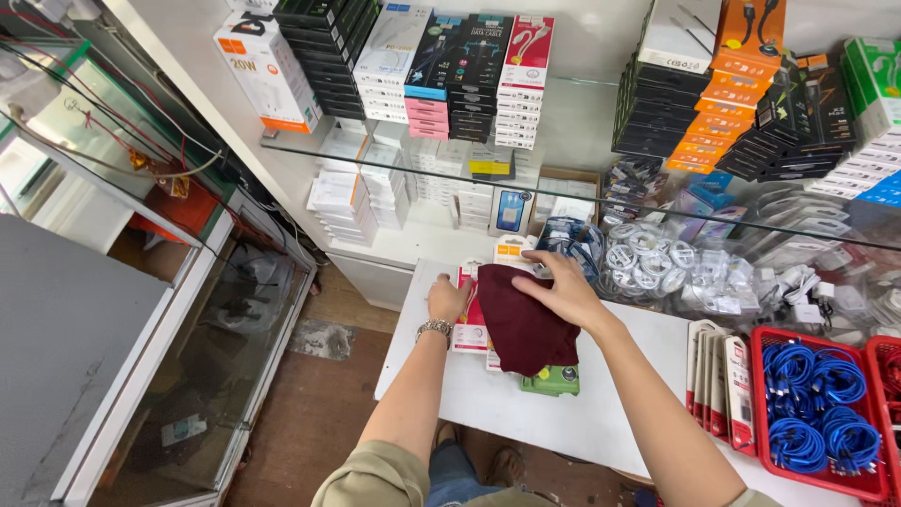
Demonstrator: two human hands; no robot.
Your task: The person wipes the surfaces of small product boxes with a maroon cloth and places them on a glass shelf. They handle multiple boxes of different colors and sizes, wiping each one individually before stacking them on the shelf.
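hands [507, 296] flat, palms down, on maroon cloth [521, 329]

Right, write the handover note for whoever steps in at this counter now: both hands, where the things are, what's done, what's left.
Left hand: flat on the small packaged items at the cloth's left edge, wristwatch on.
Right hand: pressing down on the dark red cloth, fingers spread, gripping nothing.
The cloth lies folded over the packages on the white table; a green item pokes out beneath it.
Red basket of blue cables sits at the right, untouched.
Done: cloth laid over the packages.
Left: cannot tell from this view.
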